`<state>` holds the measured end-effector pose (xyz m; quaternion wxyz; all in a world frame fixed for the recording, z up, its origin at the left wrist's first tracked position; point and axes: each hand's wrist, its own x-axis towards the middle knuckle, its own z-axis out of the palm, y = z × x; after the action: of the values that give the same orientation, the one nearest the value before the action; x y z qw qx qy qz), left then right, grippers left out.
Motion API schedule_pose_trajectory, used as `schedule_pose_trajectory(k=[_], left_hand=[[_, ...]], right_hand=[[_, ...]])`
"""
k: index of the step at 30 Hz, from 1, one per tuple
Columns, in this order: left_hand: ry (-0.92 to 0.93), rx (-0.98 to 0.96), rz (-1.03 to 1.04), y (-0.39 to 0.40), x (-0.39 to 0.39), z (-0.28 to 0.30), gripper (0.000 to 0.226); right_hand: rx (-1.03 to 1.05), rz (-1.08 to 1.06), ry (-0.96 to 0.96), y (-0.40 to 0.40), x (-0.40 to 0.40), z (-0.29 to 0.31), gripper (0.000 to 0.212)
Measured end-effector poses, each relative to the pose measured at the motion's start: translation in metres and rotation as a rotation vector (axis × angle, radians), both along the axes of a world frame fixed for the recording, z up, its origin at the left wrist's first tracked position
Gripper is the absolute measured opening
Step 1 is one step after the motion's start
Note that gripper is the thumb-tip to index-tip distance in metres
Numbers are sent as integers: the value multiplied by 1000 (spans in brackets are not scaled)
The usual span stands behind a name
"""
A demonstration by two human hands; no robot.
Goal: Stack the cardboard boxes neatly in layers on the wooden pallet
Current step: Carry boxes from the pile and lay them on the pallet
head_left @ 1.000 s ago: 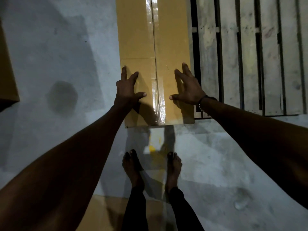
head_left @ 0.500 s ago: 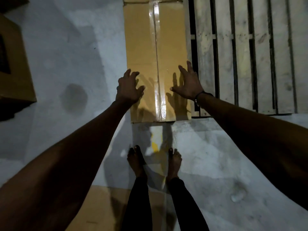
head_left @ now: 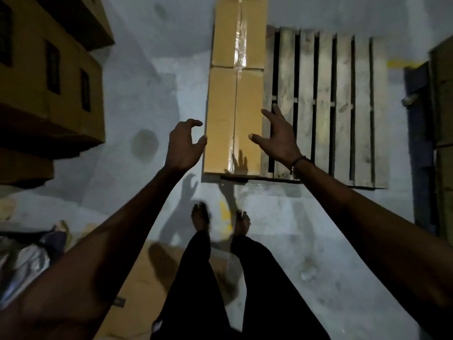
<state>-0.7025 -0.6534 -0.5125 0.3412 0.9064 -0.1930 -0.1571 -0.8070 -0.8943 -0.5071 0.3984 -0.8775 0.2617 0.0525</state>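
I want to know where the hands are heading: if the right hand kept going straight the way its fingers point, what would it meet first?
Probably the bare slats of the wooden pallet, just right of the near cardboard box. The right hand looks raised above them, so depth is uncertain.

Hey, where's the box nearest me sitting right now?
In the head view, the near cardboard box lies on the left edge of the wooden pallet, end to end with a second box behind it.
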Motion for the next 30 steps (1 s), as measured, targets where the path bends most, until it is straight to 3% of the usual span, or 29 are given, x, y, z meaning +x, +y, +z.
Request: schedule_pose_trajectory(k=[8,11,16,18,24,30], left_hand=[[-75,-49,101,50,-36,138,39],[-67,-73,143,72,-43,164,39],[-21,-97,136,78,-53,166,38],[-59,-117,304,184,-2,204,37],[-72,-142,362,212,19,210,38],[-119,-127,437,314,99,235,37]], right_hand=[[9,104,-69,31,-43,129,75],[25,115,-92,46,-39,160,73],[40,74,-72,44,-39,165,71],[37,197,-145,131,41,203,71],[84,228,-184,152,80,200,70],[115,282,-225,268,177,215,70]])
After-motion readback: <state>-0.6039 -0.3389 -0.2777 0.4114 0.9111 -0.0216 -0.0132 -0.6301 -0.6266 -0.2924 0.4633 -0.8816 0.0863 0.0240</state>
